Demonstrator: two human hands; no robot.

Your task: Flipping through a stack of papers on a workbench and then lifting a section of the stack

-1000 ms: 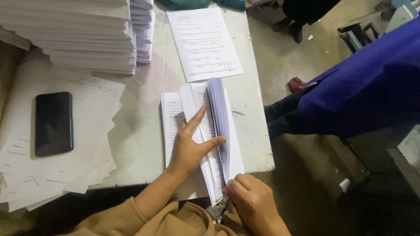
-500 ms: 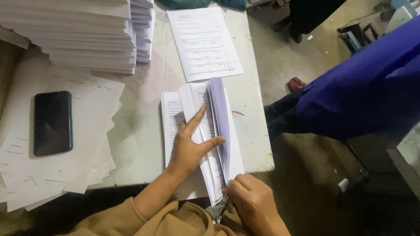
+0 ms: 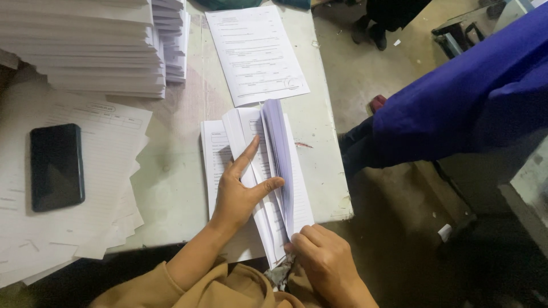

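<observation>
Table: pale worktop (image 3: 177, 188) filling the left and middle of the frame, its right edge running down past the centre.
Bystander: person in a blue garment (image 3: 474, 97) at the right of the frame, standing just off the table's edge.
Paper stacks: tall white piles (image 3: 85, 45) in the upper left corner.
Loose sheets: spread of printed forms (image 3: 85, 228) at the lower left, partly overhanging the table edge.
Single sheet: printed page (image 3: 257, 54) at top centre, lying flat above the booklet.
Booklet: thick sheaf of printed pages (image 3: 268, 177) at centre, resting on the table near its right edge, its pages fanned upright.
Phone: black handset (image 3: 56, 166) at the left, face up on the loose sheets.
Left hand: left hand (image 3: 240, 191) spread flat on the booklet's left pages, fingers extended, thumb pressed against the standing pages.
Right hand: right hand (image 3: 325, 262) at bottom centre, fingers curled, pinching the booklet's near lower corner.
</observation>
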